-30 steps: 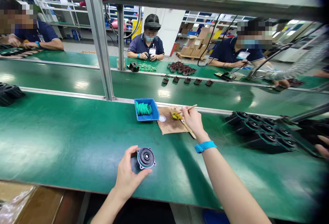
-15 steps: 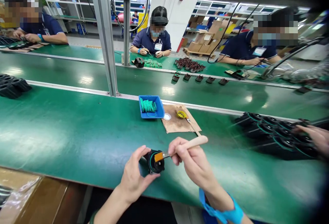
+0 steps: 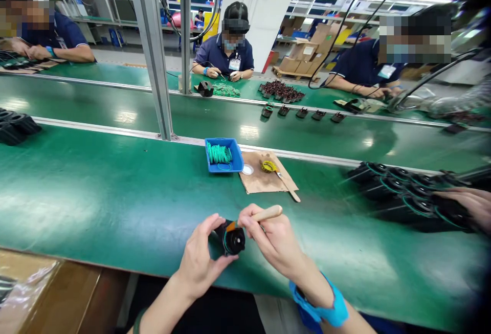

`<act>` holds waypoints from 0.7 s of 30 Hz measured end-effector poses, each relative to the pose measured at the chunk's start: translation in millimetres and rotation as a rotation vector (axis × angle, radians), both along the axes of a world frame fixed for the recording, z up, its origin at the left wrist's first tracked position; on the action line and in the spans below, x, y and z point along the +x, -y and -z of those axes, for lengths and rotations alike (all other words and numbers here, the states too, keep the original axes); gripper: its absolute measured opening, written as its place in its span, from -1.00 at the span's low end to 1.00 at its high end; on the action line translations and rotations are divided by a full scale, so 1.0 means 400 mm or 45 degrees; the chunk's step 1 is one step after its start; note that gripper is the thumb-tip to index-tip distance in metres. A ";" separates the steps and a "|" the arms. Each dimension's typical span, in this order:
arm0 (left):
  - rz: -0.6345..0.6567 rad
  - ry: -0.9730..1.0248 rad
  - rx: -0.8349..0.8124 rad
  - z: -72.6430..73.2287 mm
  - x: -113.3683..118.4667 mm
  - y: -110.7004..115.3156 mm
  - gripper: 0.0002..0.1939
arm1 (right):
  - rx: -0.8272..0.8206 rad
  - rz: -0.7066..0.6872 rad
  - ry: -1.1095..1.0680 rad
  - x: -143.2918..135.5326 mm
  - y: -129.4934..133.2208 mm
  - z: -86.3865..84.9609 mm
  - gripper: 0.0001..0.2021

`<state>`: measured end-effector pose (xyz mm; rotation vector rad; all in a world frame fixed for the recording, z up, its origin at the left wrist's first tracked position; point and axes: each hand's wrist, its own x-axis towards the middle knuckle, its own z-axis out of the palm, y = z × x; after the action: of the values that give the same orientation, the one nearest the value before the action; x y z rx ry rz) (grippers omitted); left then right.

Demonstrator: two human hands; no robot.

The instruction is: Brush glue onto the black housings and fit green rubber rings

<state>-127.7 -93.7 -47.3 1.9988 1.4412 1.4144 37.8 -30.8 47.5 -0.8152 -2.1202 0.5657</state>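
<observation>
My left hand grips a black cylindrical housing by its side, thumb below and fingers above. A green ring runs around the housing near its open end, which faces right. In my right hand is a small brush with a pale wooden handle. Its orange bristles touch the upper edge of the housing by the ring. Beyond my hands stands a blue bin holding several green rings.
Right of the bin, a cardboard sheet carries a yellow-rimmed container, a white disc and another brush. Several black housings stand at right, where another person's hand reaches. A metal post rises behind the bench; co-workers sit opposite.
My right hand has shifted left, carrying the bristles from the housing's open face to its upper edge. The other person's hand at right now touches a housing.
</observation>
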 end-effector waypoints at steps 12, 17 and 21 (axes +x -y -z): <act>-0.041 -0.048 0.076 0.002 0.003 -0.012 -0.29 | 0.104 -0.117 0.024 -0.015 0.045 0.003 -0.63; -0.025 -0.072 0.086 0.003 0.001 -0.012 -0.30 | 0.095 -0.168 0.088 -0.006 0.063 0.008 -0.68; -0.024 -0.039 0.032 0.001 0.004 -0.008 -0.29 | 0.068 -0.099 0.051 -0.006 0.036 0.004 -0.63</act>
<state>-126.0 -90.6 -47.5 2.0359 1.4657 1.4224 35.5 -45.4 45.8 -0.7223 -2.2016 0.5353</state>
